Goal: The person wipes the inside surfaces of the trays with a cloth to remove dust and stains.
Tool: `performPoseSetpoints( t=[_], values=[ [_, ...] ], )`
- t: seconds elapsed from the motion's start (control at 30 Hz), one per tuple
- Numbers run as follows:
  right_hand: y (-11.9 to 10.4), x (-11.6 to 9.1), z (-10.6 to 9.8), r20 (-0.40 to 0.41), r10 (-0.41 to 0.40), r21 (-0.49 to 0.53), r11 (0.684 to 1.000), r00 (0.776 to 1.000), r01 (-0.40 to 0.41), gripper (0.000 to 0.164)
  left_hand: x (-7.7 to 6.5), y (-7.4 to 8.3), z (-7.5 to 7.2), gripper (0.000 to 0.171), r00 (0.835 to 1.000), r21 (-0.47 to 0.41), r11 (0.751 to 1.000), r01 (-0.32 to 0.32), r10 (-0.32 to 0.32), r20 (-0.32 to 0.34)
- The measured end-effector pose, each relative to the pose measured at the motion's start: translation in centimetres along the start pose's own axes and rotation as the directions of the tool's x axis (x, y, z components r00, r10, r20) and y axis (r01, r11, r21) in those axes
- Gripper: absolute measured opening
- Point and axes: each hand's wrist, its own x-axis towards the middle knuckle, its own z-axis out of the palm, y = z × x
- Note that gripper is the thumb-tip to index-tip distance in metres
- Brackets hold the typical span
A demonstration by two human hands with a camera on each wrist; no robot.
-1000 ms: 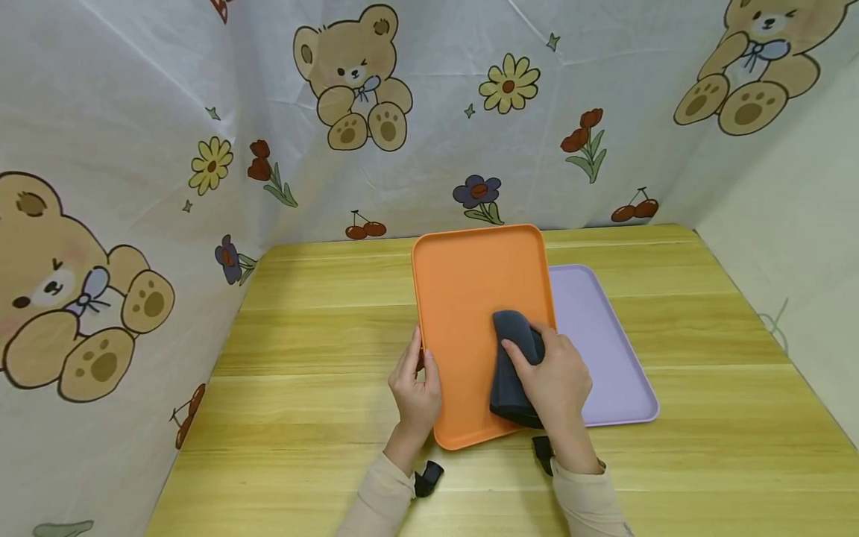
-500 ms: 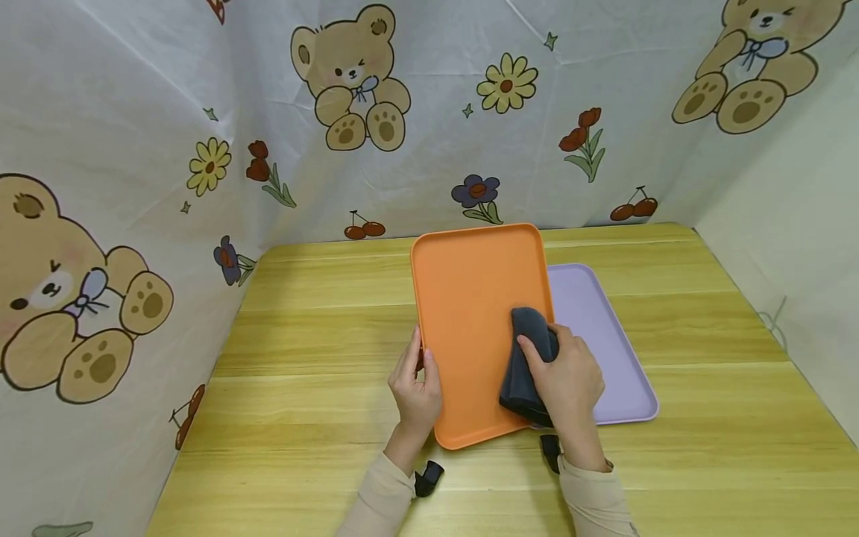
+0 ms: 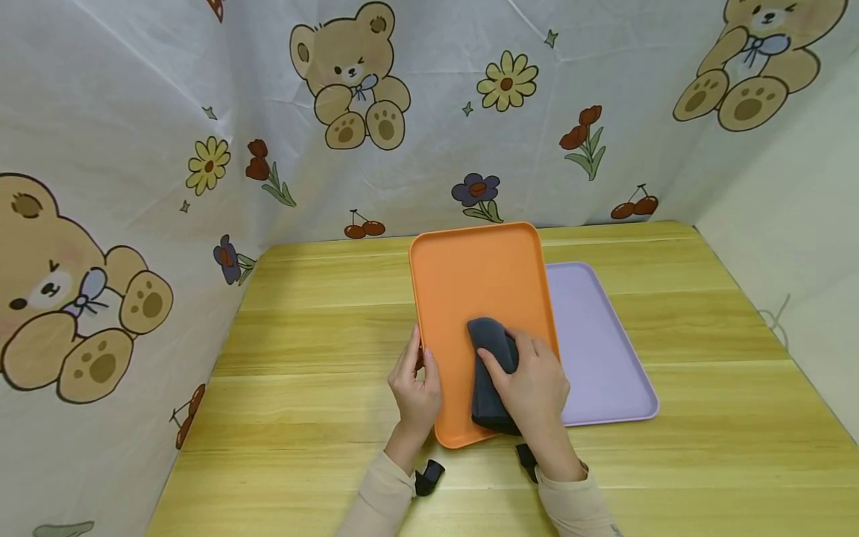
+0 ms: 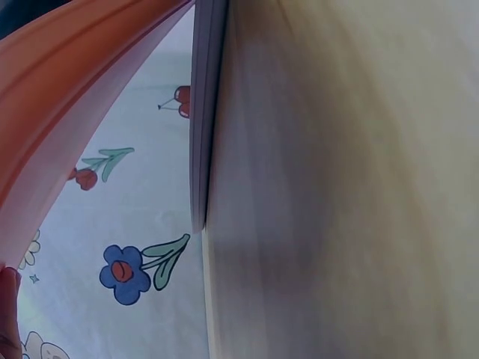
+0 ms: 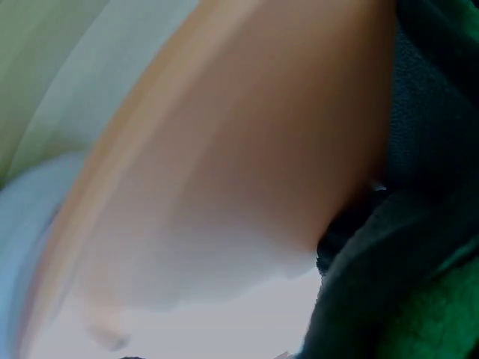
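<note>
An orange rectangular tray (image 3: 476, 276) is held raised and tilted over the table in the head view. At its left edge my left hand (image 3: 416, 391) grips the rim, thumb in front and other fingers partly behind. My right hand (image 3: 537, 388) holds a folded dark grey cloth (image 3: 490, 395) against the lower part of the tray's face. In the right wrist view the cloth (image 5: 397, 262) fills the right side, beside the blurred tray (image 5: 239, 149). The left wrist view shows the tray's underside (image 4: 67, 82) curving away from the tabletop.
A lavender tray (image 3: 604, 358) lies on the wood-grain table (image 3: 322, 358), partly covered by the orange one. Behind and to the left hangs a white curtain (image 3: 436, 45) printed with bears and flowers. A pale wall (image 3: 792, 239) borders the right side.
The right hand slid the cloth rightward over the orange tray, then back leftward past where it began. My left hand and the orange tray have stayed nearly still.
</note>
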Motion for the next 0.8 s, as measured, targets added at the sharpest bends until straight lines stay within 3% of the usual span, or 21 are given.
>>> performPoseSetpoints(
  t=[0.37, 0.6, 0.8],
  values=[
    [-3.1, -1.0, 0.7, -0.025, -0.185, -0.016, 0.983, 0.982, 0.184, 0.055, 0.0, 0.0, 0.0, 0.044, 1.0, 0.015, 1.0, 0.003, -0.003, -0.009],
    [-4.3, -1.8, 0.9, 0.005, -0.186, -0.008, 0.982, 0.982, 0.186, 0.053, -0.1, -0.1, -0.2, 0.042, 1.0, 0.036, 0.999, 0.015, -0.015, -0.007],
    [-3.7, -1.7, 1.0, 0.011, -0.184, 0.009, 0.983, 0.983, 0.184, 0.054, -0.1, -0.2, -0.1, 0.042, 1.0, 0.039, 0.999, 0.008, -0.007, -0.011]
  ],
)
